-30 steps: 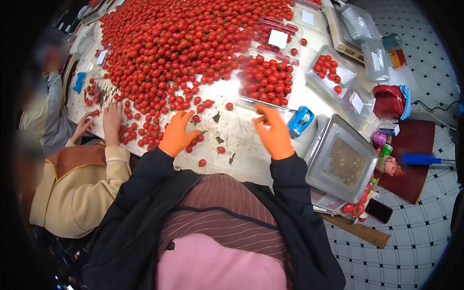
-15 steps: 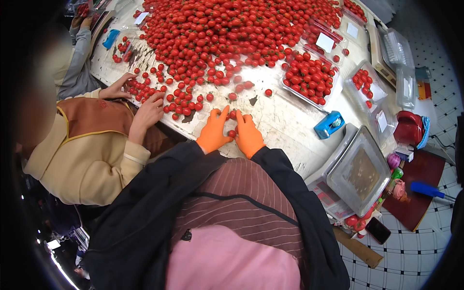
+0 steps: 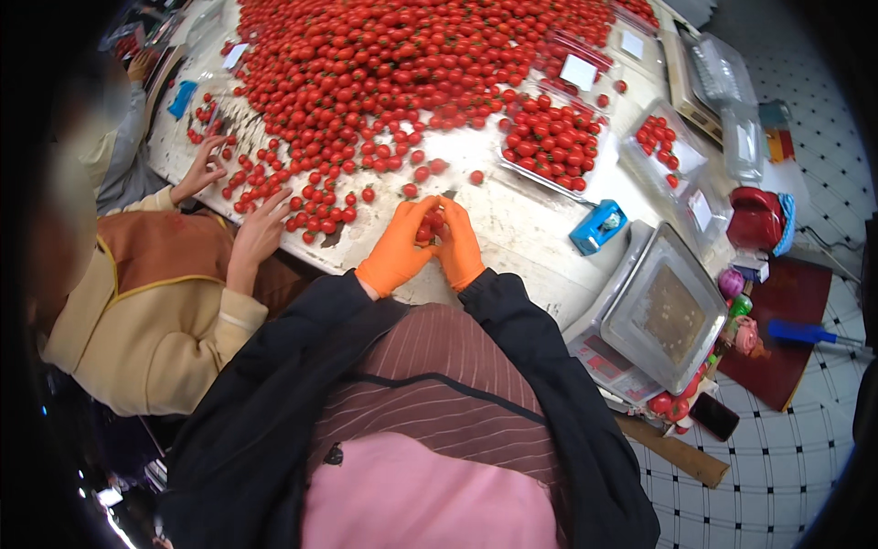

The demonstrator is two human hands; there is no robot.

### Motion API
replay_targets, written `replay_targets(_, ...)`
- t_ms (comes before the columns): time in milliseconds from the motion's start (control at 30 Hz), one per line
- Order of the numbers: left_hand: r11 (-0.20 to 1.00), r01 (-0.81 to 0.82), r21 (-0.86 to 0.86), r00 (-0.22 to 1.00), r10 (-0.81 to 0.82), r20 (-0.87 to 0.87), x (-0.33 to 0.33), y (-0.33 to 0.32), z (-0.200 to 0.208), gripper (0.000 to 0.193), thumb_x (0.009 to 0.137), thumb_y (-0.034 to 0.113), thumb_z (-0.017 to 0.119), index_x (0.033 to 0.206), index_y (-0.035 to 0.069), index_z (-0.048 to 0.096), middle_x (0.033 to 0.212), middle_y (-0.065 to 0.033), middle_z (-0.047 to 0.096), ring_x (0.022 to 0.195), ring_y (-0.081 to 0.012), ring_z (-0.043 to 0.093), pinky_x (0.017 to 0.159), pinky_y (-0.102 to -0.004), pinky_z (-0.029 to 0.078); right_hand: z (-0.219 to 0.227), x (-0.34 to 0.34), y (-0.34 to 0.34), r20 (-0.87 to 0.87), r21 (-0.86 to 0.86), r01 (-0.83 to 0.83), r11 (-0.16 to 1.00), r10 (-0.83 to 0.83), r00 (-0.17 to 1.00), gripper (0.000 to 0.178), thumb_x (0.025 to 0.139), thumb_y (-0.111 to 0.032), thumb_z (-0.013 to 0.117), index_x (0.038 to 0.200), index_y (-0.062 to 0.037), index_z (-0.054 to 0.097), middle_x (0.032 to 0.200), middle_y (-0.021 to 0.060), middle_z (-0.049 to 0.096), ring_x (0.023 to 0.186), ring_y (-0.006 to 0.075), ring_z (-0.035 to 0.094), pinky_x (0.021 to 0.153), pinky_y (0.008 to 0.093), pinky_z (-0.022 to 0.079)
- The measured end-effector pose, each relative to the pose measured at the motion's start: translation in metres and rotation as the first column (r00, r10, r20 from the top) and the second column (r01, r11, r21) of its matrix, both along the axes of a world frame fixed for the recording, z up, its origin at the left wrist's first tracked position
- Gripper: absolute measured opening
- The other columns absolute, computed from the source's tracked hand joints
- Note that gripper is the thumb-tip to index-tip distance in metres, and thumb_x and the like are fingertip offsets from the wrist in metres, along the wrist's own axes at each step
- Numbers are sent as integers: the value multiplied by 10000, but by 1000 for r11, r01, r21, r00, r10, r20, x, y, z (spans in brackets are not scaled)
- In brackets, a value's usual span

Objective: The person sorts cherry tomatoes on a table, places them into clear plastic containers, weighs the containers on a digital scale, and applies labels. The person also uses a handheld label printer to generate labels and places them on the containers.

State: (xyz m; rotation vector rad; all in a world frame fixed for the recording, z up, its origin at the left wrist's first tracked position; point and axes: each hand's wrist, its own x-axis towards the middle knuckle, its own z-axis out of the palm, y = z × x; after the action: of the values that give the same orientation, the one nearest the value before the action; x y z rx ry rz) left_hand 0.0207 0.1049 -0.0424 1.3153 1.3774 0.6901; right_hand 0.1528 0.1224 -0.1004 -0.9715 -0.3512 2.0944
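My left hand [image 3: 400, 247] and my right hand [image 3: 459, 245], both in orange gloves, are cupped together just above the near edge of the table. Between them they hold a few red cherry tomatoes [image 3: 430, 222], partly hidden by the curled fingers. A large heap of cherry tomatoes [image 3: 384, 64] covers the far part of the table, and loose ones lie scattered just beyond my hands. Right of the heap stands a clear plastic tray [image 3: 543, 183] piled with cherry tomatoes.
At the left, a co-worker's hands [image 3: 261, 233] are among loose tomatoes. To my right are a blue tape dispenser [image 3: 598, 227], a scale with a clear-rimmed tray [image 3: 672, 316] on it, and a partly filled clear container [image 3: 631, 151]. Empty clear boxes [image 3: 743, 142] stand farther right.
My hands have drawn closer together and closed around the tomatoes, lifting them off the table. The co-worker's left-side hand has risen slightly. The whole view has shifted a little.
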Motion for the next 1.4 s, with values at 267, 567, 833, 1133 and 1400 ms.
replay_targets(267, 918, 139, 371, 980, -181, 81, 34, 15, 58, 521, 777, -41, 664, 1275, 50, 540, 1233, -99, 518, 1136, -214, 535, 915, -313, 474, -2, 38, 34, -493, -235, 301, 924, -380, 783, 371, 962, -383, 512, 1226, -125, 557, 1178, 56, 581, 1124, 253, 536, 958, 485, 441)
replay_targets(567, 949, 124, 290, 987, -87, -136, 4, 11, 16, 351, 840, 53, 648, 1185, 60, 588, 1098, -74, 568, 967, -187, 572, 820, -299, 460, 4, 63, 53, -667, -248, 173, 953, -298, 683, 390, 959, -354, 529, 1266, -113, 527, 1048, 58, 579, 932, 207, 545, 739, 344, 480)
replay_targets(833, 928, 237, 289, 964, -188, -185, 2, 9, -6, 354, 844, 126, 651, 1182, 46, 579, 1101, -136, 579, 1021, -285, 568, 878, -345, 457, 80, 100, 150, 421, 890, -338, 307, -838, 347, 255, 877, -139, 644, 1120, -63, 618, 995, 80, 577, 898, 202, 562, 734, 313, 474)
replay_targets(1133, 921, 172, 351, 938, -44, -345, -34, 23, -38, 398, 800, 181, 692, 1150, 31, 574, 1091, -150, 562, 1029, -334, 542, 875, -386, 458, 78, 98, 141, 575, 519, -780, 348, -818, 18, 377, 796, -234, 665, 1151, -116, 622, 1262, 91, 544, 1199, 317, 451, 1021, 510, 299)
replay_targets(1400, 955, 145, 257, 703, 84, -707, -60, 85, -36, 929, 598, 293, 840, 1378, 72, 385, 1282, -144, 425, 1132, -369, 447, 899, -414, 467, 34, 21, 77, 919, 143, -906, 397, -393, -27, 519, 763, -138, 675, 1252, -81, 512, 1222, 132, 511, 1037, 303, 517, 789, 373, 484)
